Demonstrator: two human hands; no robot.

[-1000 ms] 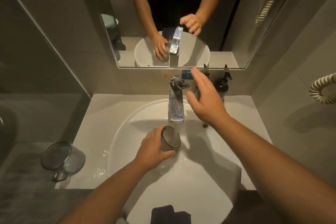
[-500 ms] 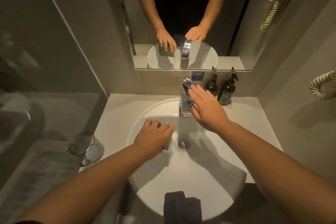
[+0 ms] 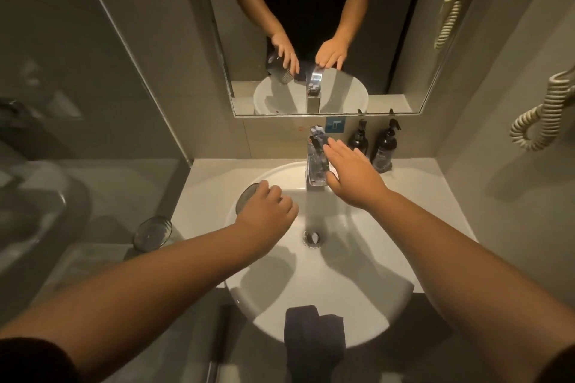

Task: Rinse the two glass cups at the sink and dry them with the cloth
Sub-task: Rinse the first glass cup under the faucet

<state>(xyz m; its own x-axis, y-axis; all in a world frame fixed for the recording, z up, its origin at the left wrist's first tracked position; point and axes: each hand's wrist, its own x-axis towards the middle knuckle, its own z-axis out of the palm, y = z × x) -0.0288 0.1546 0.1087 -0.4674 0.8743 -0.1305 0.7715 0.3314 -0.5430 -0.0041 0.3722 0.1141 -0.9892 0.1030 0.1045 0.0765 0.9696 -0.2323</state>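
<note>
My left hand [image 3: 267,214] grips a ribbed glass cup [image 3: 245,201] over the left part of the white sink [image 3: 367,298], mostly hiding it; the cup lies tipped sideways with its mouth to the left. My right hand [image 3: 353,176] is flat with spread fingers beside the chrome faucet [image 3: 316,162], touching its right side. Water runs from the spout toward the drain [image 3: 312,238]. A second glass cup [image 3: 152,233] stands on the counter left of the sink. A dark cloth [image 3: 314,339] hangs over the sink's front rim.
Two dark pump bottles [image 3: 373,146] stand behind the sink to the right of the faucet. A mirror [image 3: 404,40] above reflects the hands. A coiled cord [image 3: 541,121] hangs on the right wall. A glass partition closes off the left side.
My left hand has carried the cup left, out from under the spout, and tipped it sideways. My right hand has come down from above the lever to the faucet's side.
</note>
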